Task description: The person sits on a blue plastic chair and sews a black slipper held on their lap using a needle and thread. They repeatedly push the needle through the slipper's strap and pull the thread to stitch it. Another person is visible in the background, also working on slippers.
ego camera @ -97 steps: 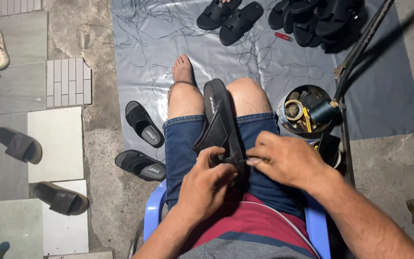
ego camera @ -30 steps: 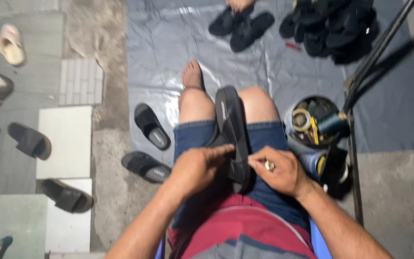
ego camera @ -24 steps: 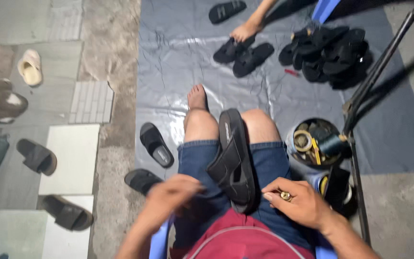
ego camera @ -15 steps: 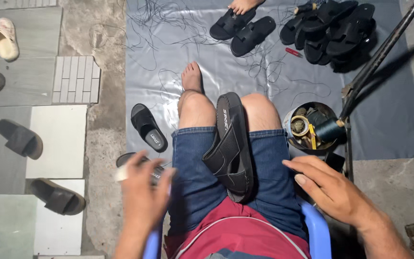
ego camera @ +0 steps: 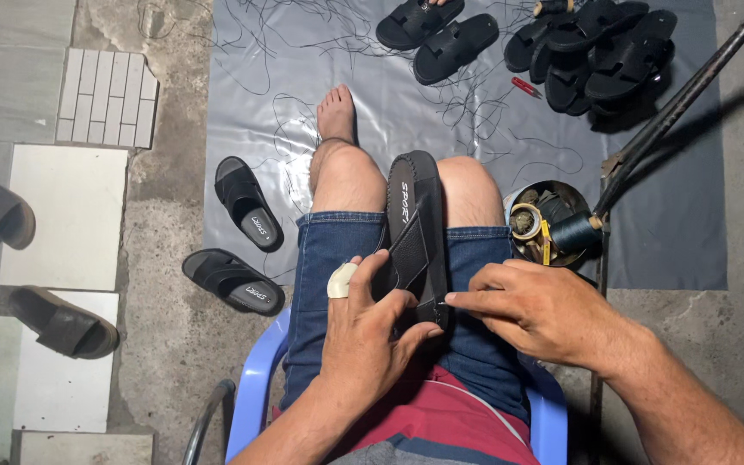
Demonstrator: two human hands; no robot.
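A black slide sandal (ego camera: pixel 415 226) lies lengthwise between my thighs, toe pointing away. My left hand (ego camera: pixel 370 336) rests on its near end, fingers curled round the strap and heel; the index finger wears a pale wrap. My right hand (ego camera: pixel 537 308) pinches the sandal's heel edge from the right with thumb and forefinger. I sit on a blue plastic chair (ego camera: pixel 256 379) in denim shorts, one bare foot (ego camera: pixel 336 112) out on the grey sheet (ego camera: pixel 372 77).
Two black sandals (ego camera: pixel 247 202) (ego camera: pixel 232 281) lie on the floor at my left. More black sandals (ego camera: pixel 596 47) are piled at the sheet's far edge. A round tin of thread spools (ego camera: pixel 548 224) stands right of my knee beside a dark metal pole (ego camera: pixel 673 103). Loose threads litter the sheet.
My left hand swung out to the left side of the chair, then came back onto the sandal. My right hand lifted off and has returned to pinch the heel.
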